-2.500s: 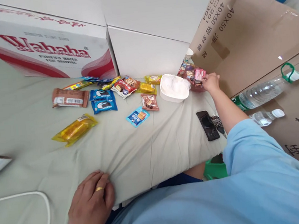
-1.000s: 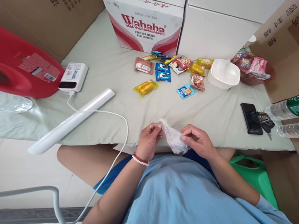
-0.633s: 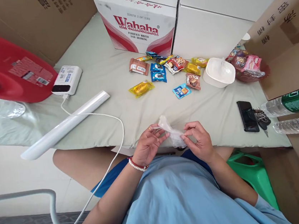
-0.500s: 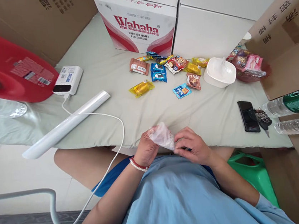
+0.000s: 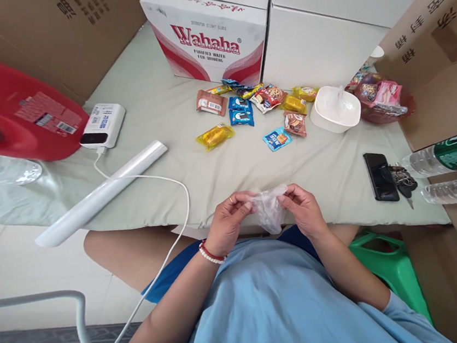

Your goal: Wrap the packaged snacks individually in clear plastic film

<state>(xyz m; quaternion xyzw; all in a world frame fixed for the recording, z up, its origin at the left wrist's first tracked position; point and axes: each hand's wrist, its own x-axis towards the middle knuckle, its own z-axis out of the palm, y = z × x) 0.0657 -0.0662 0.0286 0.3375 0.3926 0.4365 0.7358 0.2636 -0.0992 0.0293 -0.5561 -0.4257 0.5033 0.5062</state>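
Observation:
A crumpled, see-through plastic bag (image 5: 269,213) hangs between my hands just over the table's front edge. My left hand (image 5: 231,218) pinches its left upper corner between thumb and fingers. On the other side my right hand (image 5: 304,209) grips the right upper edge the same way. Beyond the hands lie several wrapped snacks, among them a yellow packet (image 5: 215,136), a blue packet (image 5: 277,139) and a brown packet (image 5: 295,123). A white plastic bowl (image 5: 336,120) with something clear inside stands to their right.
A white tube-shaped lamp (image 5: 103,194), a white charger box (image 5: 103,125) and its cable lie at left, near a red jug (image 5: 18,102). At right are a phone (image 5: 380,177), keys (image 5: 403,180) and bottles (image 5: 425,163). A Wahaba-style water carton (image 5: 207,36) stands behind.
My right hand has moved up and taken hold of the bag's edge. The bag, bunched in my left hand before, now hangs stretched between both hands.

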